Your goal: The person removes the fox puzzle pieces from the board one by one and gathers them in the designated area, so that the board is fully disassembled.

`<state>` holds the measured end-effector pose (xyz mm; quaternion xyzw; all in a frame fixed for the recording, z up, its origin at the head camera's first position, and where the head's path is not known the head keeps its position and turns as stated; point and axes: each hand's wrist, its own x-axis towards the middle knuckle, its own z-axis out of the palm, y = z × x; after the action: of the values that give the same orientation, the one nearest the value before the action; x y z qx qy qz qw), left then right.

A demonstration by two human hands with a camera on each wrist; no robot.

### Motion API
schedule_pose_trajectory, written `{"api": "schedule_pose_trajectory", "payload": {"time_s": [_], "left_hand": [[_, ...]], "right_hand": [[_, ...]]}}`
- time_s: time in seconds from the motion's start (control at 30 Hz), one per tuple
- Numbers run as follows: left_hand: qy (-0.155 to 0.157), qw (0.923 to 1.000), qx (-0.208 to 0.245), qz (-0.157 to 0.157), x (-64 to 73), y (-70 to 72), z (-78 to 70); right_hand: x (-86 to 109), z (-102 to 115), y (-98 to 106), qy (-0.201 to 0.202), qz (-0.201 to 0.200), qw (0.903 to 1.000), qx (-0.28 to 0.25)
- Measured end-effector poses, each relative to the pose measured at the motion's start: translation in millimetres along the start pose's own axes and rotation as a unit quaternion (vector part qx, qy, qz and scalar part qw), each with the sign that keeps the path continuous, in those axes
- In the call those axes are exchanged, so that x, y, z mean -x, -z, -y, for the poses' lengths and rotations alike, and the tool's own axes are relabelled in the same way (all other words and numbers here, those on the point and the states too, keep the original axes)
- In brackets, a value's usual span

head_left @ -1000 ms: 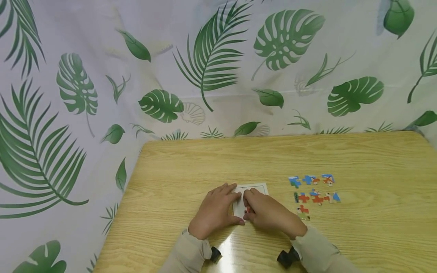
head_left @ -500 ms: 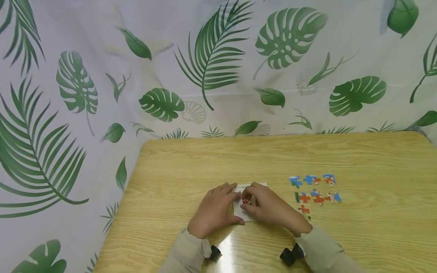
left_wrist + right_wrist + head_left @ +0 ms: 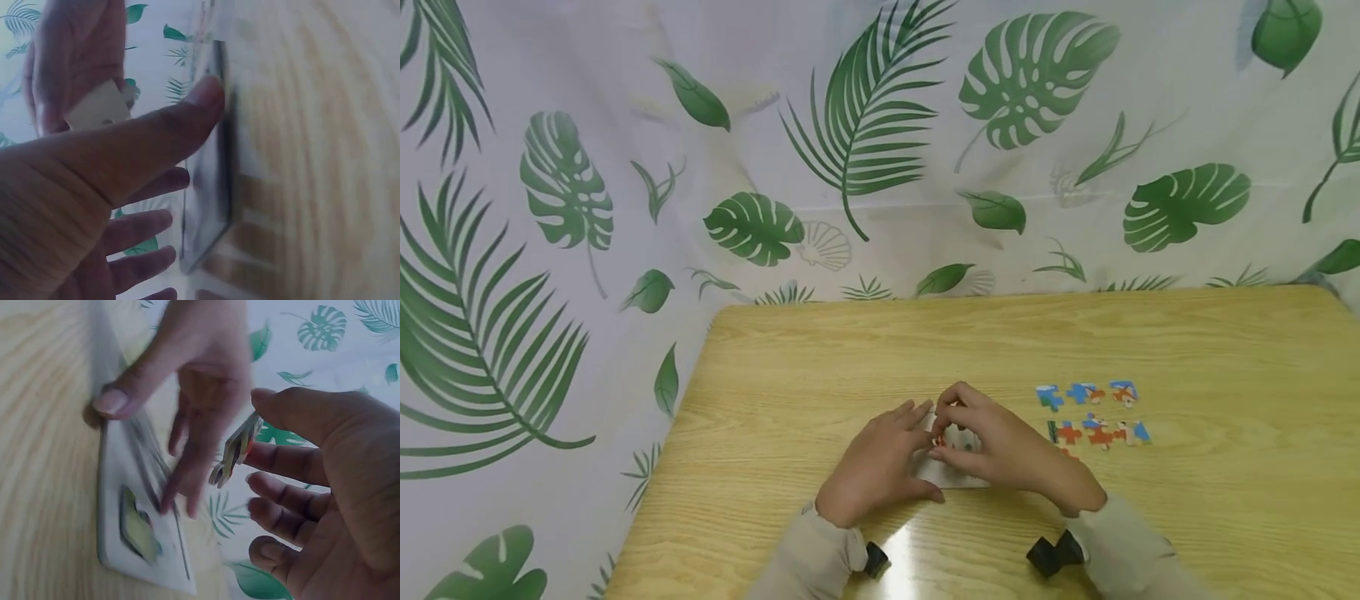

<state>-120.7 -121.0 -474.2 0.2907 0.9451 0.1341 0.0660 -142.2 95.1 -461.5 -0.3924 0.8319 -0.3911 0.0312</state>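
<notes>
My left hand (image 3: 880,462) rests at the left side of a small white puzzle board (image 3: 955,479), fingers straight. Its thumb (image 3: 181,112) touches the board's near edge in the left wrist view. Thumb and index finger of my right hand (image 3: 1000,437) pinch a jigsaw piece (image 3: 237,450) above the board. That piece shows its plain pale back (image 3: 100,107) in the left wrist view, and a bit of orange in the right wrist view. Another jigsaw piece (image 3: 139,528), partly green, lies on the board. In the head view my hands cover much of the board.
Several loose jigsaw pieces lie in rows on the wooden table (image 3: 820,358), right of the board: an upper row (image 3: 1086,393) in blue and orange, and a lower row (image 3: 1099,433). A leaf-patterned cloth (image 3: 917,150) hangs behind the table.
My right hand has shifted right and opened its grip pose slightly, still pinching the jigsaw piece. Its forearm now mostly covers the lowest loose piece. My left hand has barely moved.
</notes>
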Motion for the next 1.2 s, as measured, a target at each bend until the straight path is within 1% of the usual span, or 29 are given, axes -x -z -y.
{"api": "schedule_pose_trajectory", "payload": {"time_s": [0.07,0.17,0.3,0.4,0.43,0.53,0.6,0.67,0.77,0.83,0.93,1.03,1.13,1.2], "left_hand": [[0.000,0.9999,-0.013,0.002,0.3,-1.7,0.6],[0.017,0.9994,-0.027,0.007,2.0,-0.5,1.7],[0.046,0.9988,-0.010,0.012,4.3,1.5,3.3],[0.052,0.9985,0.008,0.013,5.0,1.9,4.0],[0.051,0.9985,0.009,0.013,5.1,2.3,4.1],[0.052,0.9985,0.013,0.013,5.6,3.4,4.5],[0.053,0.9984,0.012,0.014,6.5,4.3,4.8],[0.054,0.9984,0.008,0.015,7.5,4.5,5.2],[0.057,0.9982,0.009,0.016,8.6,4.5,5.1],[0.056,0.9982,0.016,0.017,8.6,4.1,4.7],[0.056,0.9980,0.021,0.019,7.8,3.4,3.7],[0.056,0.9981,0.017,0.018,6.6,3.0,2.9],[0.056,0.9982,0.014,0.019,5.5,3.4,2.1],[0.056,0.9982,0.014,0.018,4.7,3.7,1.8]], "right_hand": [[4.3,0.0,5.3,-0.006,0.000,1.0000,0.001],[14.7,-4.0,15.5,-0.016,-0.001,0.9998,0.011],[34.5,-8.9,37.8,-0.037,-0.015,0.9987,0.032],[51.0,-11.5,56.0,-0.036,-0.045,0.9975,0.041],[56.8,-13.1,61.2,-0.028,-0.058,0.9968,0.047],[74.8,-19.3,72.6,-0.024,-0.095,0.9919,0.080],[86.5,-23.9,76.1,-0.045,-0.110,0.9871,0.108],[96.9,-28.6,76.2,-0.072,-0.115,0.9823,0.129],[109.3,-34.8,73.6,-0.096,-0.115,0.9793,0.136],[115.9,-38.9,72.1,-0.096,-0.116,0.9788,0.139],[124.4,-44.5,72.1,-0.090,-0.121,0.9760,0.157],[130.9,-49.5,74.4,-0.088,-0.113,0.9685,0.204],[136.8,-50.9,75.7,-0.124,-0.082,0.9566,0.251],[139.5,-50.0,74.5,-0.152,-0.059,0.9499,0.266]]}}
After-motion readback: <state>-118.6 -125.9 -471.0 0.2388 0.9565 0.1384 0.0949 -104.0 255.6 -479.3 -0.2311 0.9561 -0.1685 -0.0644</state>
